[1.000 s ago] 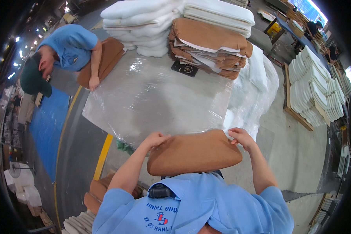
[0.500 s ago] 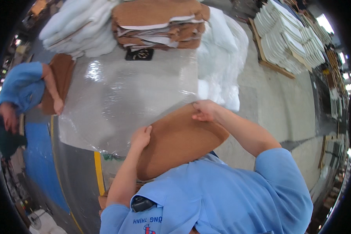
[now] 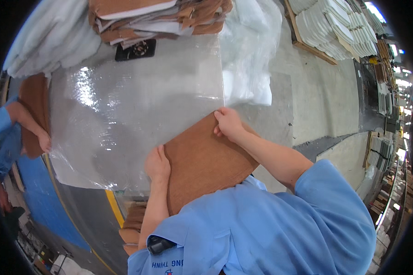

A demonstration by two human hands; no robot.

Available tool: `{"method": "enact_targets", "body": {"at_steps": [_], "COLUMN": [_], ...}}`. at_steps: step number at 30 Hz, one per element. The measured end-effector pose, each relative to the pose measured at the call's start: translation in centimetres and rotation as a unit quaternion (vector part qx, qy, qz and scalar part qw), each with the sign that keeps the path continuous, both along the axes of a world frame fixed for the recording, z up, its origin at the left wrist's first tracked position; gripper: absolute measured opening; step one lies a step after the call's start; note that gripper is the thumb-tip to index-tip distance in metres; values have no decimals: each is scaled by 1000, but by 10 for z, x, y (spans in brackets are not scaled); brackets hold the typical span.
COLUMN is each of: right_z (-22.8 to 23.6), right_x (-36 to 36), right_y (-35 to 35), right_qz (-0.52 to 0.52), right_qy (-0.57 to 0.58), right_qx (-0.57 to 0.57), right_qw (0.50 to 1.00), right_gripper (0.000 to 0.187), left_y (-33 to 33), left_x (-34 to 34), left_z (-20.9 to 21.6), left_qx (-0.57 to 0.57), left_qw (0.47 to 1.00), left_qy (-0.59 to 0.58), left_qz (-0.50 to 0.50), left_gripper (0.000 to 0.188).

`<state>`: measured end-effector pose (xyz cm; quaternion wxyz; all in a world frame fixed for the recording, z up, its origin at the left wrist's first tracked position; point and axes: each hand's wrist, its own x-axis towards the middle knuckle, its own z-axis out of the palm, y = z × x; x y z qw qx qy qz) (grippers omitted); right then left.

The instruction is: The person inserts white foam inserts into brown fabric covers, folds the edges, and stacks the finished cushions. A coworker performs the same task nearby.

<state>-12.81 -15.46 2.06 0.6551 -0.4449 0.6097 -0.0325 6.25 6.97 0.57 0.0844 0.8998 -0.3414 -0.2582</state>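
Observation:
Between my two hands a brown fabric cover (image 3: pixel 206 160) is stretched, lying against the front of my blue shirt. My left hand (image 3: pixel 158 163) is closed on its left upper corner, thumb on top. At the upper right corner my right hand (image 3: pixel 228 123) pinches the edge, fingers curled under. Beyond the cover is a table wrapped in clear plastic film (image 3: pixel 137 105). A stack of brown covers with white undersides (image 3: pixel 165 20) sits at the table's far side, and a dark phone-like flat object (image 3: pixel 135 50) lies before it.
White padding (image 3: pixel 55 36) is piled at the far left, and plastic-wrapped white padding (image 3: pixel 248 55) stands right of the table. At left, a co-worker's hand (image 3: pixel 44 141) holds another brown cover (image 3: pixel 33 114). White curved panels (image 3: pixel 326 30) are stacked on a pallet. More brown pieces (image 3: pixel 134 220) lie below my left arm.
My view has shifted, so the table and stacks sit further left and up. The cover is now pulled flatter between my hands, and my right hand's fingers have curled in.

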Motion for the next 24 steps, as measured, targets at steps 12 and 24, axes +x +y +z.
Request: {"method": "enact_targets", "body": {"at_steps": [12, 24], "right_z": [149, 160], "right_x": [-122, -39], "right_y": [29, 39], "right_qz": [659, 384], "right_qy": [4, -28], "right_qx": [-422, -318], "right_qw": [622, 866], "right_gripper": [89, 85], "left_y": [150, -110], "left_x": [-22, 27], "left_z": [54, 88], "left_qx": [-303, -620], "left_qw": [820, 466], "left_qy": [359, 530], "left_qz": [327, 344], "left_gripper": [52, 52]}}
